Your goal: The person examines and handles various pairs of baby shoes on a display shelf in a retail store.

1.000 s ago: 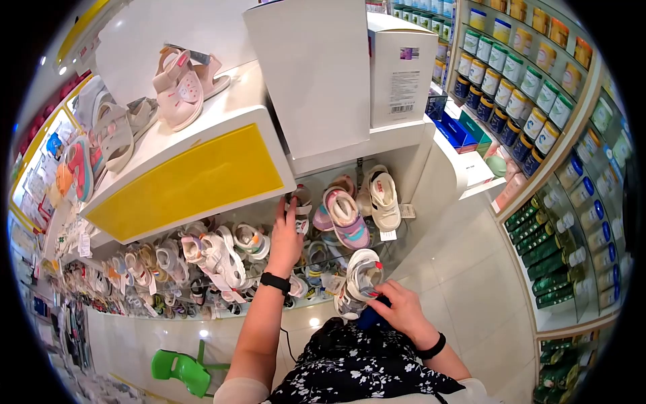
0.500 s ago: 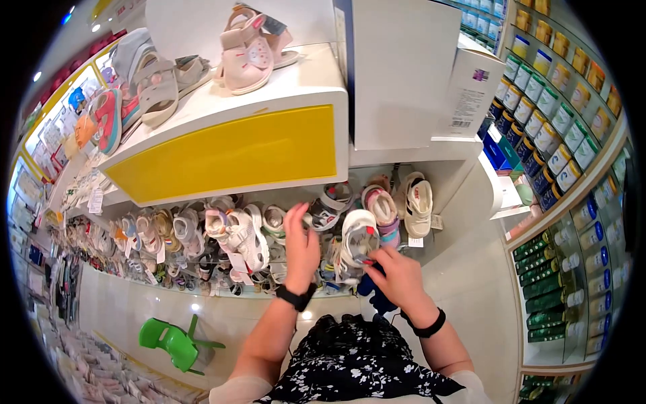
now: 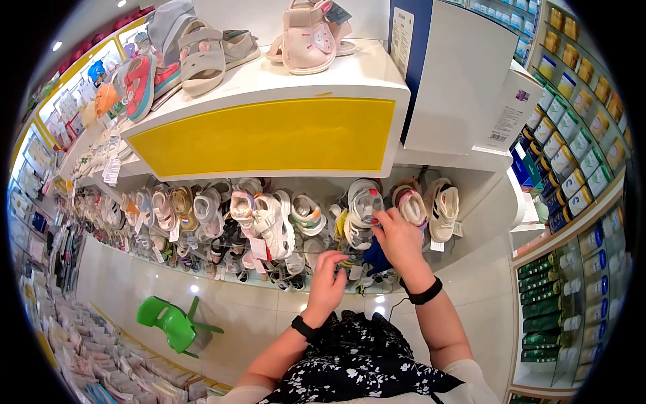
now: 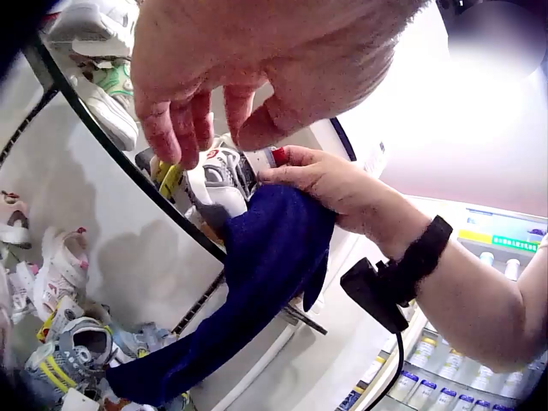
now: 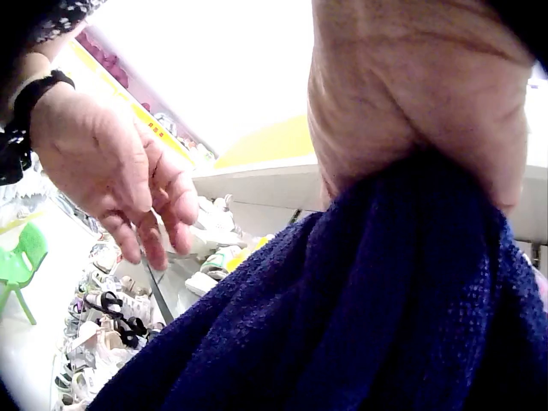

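My right hand holds a dark blue towelling cloth gathered under the palm. Its fingertips are right at the heel of a white and grey child's shoe, one of a pair on the glass shelf. Grey straps and a yellow part beside the shoe show in the left wrist view. The left hand hovers in front of the shelf edge, fingers loosely bent and holding nothing. In the right wrist view the cloth hides the right fingers.
A pink and purple shoe and a cream shoe stand right of the pair; several tagged shoes line the shelf to the left. A white ledge with a yellow panel overhangs it. A green chair stands on the floor.
The left hand has drawn back from the shoes on the shelf toward the body. My right hand has carried the white and grey pair and the cloth forward onto the shelf.
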`<state>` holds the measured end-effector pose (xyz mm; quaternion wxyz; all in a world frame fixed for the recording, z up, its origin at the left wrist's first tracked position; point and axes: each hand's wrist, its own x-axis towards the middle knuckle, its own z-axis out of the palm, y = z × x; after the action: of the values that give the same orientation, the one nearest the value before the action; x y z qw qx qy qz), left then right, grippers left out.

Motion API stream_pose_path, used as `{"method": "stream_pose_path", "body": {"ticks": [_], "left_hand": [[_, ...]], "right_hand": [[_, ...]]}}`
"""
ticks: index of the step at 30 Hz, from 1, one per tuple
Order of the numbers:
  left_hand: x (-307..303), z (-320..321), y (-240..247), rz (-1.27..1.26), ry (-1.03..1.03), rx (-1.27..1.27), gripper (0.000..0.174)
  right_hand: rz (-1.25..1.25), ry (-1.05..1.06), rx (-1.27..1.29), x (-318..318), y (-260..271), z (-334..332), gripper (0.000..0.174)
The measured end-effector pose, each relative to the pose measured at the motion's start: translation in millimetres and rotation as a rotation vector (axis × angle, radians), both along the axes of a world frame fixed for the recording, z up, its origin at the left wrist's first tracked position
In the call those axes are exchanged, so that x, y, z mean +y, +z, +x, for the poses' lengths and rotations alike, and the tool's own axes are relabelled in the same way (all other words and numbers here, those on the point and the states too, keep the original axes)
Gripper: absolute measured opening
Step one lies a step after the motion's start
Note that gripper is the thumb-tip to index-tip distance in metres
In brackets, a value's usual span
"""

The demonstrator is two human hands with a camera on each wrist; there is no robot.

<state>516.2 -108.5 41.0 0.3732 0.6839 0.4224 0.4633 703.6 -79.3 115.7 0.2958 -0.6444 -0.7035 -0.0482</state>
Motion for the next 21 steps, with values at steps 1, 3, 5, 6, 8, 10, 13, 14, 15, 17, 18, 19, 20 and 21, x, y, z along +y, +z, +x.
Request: {"method": "stream_pose_path", "body": {"ticks": [1,3,5,6,8,10,13,14,15,17,18,19,20,21], "left_hand": [[-1,0,-2,-0.011,-0.023,0.037,0.028],[0,0,-3,-0.030,-0.069,0.113,0.027],[2,0,-2,0.002,-0.076,0.141,0.027],[6,0,-5,0.043,-0.088,0.163,0.027],[13,2,-6,-0.040,-0.124,0.189,0.031],[21,6,-3,-0.284,-0.166,0.197,0.036],[33,19,-4,-0.112,0.003,-0.231,0.044],[34,11,1,-0.328,-0.005,-0.160,0.046],[38,7,-4,-0.239,-0.007,-0.124,0.044],[48,3,-22,-0.064,-0.011,-0.050,0.042],[48,5,-22,-0.118,-0.017,-0.123,0.039],[46,5,-21,-0.228,-0.019,-0.113,0.039],[44,6,-19,-0.337,-0.022,-0.103,0.039],[43,7,-16,-0.446,-0.025,-0.093,0.039]], "right_hand": [[0.001,-0.004,0.003,-1,1,1,0.021],[0.005,-0.012,0.010,-4,7,2,0.020],[0.053,0.021,0.011,-11,18,5,0.019],[0.075,0.038,0.012,-15,23,5,0.018],[0.122,0.122,0.058,-22,35,4,0.017],[0.162,0.184,0.080,-25,38,2,0.017],[0.107,0.141,0.034,-24,31,2,0.016],[0.079,0.118,-0.004,-23,28,2,0.016],[0.052,0.095,-0.042,-21,25,3,0.016],[0.012,0.049,-0.079,-16,18,3,0.016],[-0.001,0.027,-0.079,-12,15,1,0.017],[-0.014,0.005,-0.078,-9,11,-1,0.017],[-0.012,0.002,-0.075,-5,6,-3,0.018],[-0.009,-0.001,-0.073,-1,1,-4,0.019]]}}
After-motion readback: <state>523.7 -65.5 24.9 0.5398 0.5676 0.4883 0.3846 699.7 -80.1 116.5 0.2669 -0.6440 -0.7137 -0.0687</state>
